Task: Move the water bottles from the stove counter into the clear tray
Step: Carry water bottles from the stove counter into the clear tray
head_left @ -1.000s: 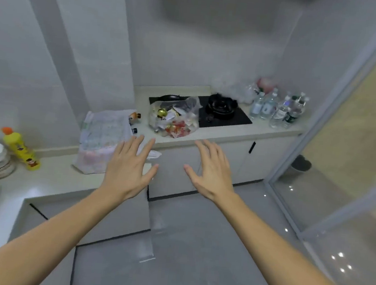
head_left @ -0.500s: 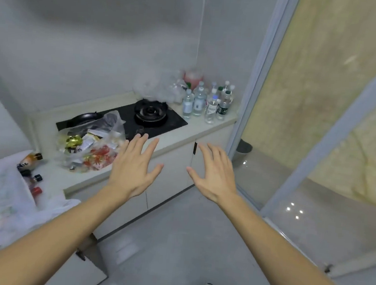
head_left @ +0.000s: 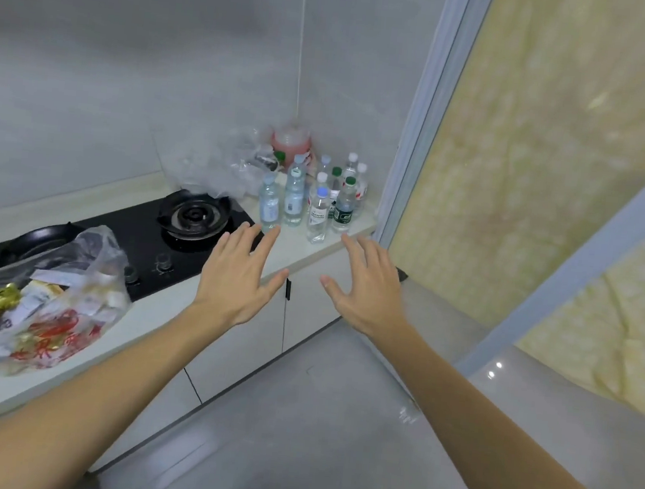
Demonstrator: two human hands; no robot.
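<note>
We see both arms extended forward over the floor toward the corner of the stove counter (head_left: 304, 250). The left hand (head_left: 237, 275) is spread flat, palm down, fingers apart, and holds nothing. Its fingertips (head_left: 272, 235) reach the front edge of the counter, just short of the nearest bottle. The right hand (head_left: 368, 288) is likewise spread wide and empty, and sits in front of the cabinet door (head_left: 315, 306) below the counter edge.

The water bottles (head_left: 310, 195) stand upright in a tight cluster on the right end of the counter, in the corner between the tiled wall and the door frame (head_left: 411, 166). We count roughly nine; those at the back are partly hidden, so the exact number cannot be confirmed. Caps are white, pale blue or green. The front row consists of a bottle with a pale blue cap (head_left: 269, 201), a bottle with a blue cap (head_left: 318, 216) and a dark-labelled bottle with a green cap (head_left: 344, 207).

Behind the cluster stands a pink jug (head_left: 291, 142), with crumpled clear plastic (head_left: 218, 167) to its left. The black hob (head_left: 148, 239) lies left of the bottles, with a burner (head_left: 194, 214) at its right end. A plastic bag of packets (head_left: 43, 304) rests on the counter at far left.
</note>
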